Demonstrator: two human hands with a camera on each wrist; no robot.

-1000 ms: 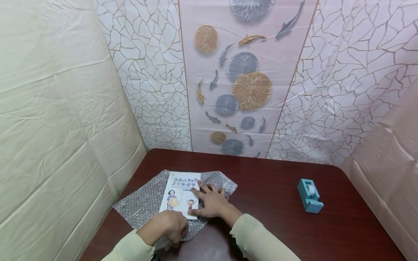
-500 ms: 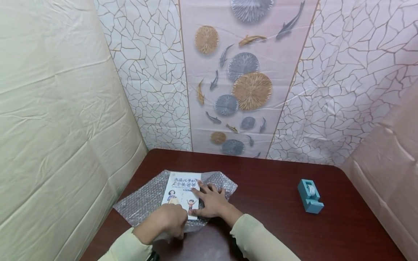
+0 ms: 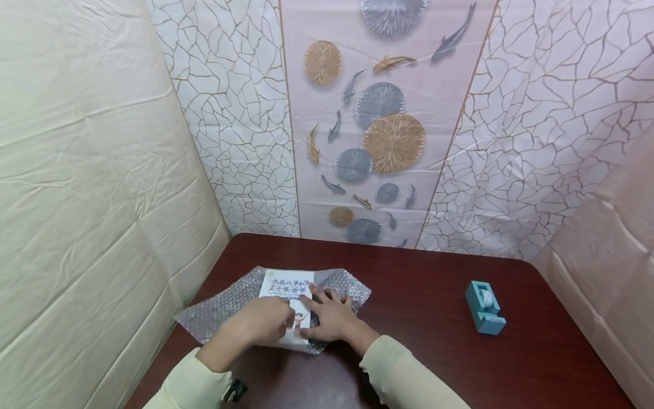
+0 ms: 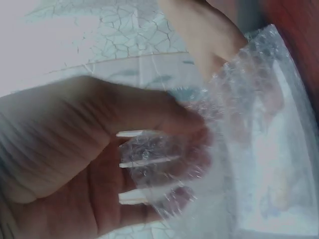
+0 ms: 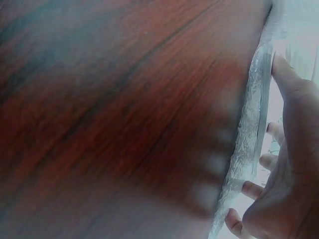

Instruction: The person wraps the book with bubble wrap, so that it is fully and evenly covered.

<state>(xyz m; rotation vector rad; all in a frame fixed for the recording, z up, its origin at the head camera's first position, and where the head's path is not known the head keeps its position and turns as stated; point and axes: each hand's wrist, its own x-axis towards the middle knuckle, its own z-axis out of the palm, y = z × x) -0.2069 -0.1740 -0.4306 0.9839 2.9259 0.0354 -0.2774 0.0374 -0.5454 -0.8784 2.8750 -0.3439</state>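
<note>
A white book (image 3: 286,282) with blue title characters and drawn figures lies face up on a sheet of bubble wrap (image 3: 219,312) on the table. My left hand (image 3: 260,319) pinches the sheet's near edge between thumb and fingers, holding it over the lower part of the cover. In the left wrist view, the clear wrap (image 4: 239,84) stretches from these fingers across the book. My right hand (image 3: 331,315) rests with spread fingers on the book's right side. In the right wrist view, the book's edge (image 5: 263,94) lies just above the wrap, beside the fingers.
A blue tape dispenser (image 3: 484,307) with a roll of tape stands at the right of the dark red table (image 3: 409,318). A patterned cloth wall (image 3: 245,113) rises behind the table, with pale fabric hung along both sides.
My left hand has moved up and away from the table's near side, drawing the wrap's near edge over the book's lower part. The right hand has stayed in place.
</note>
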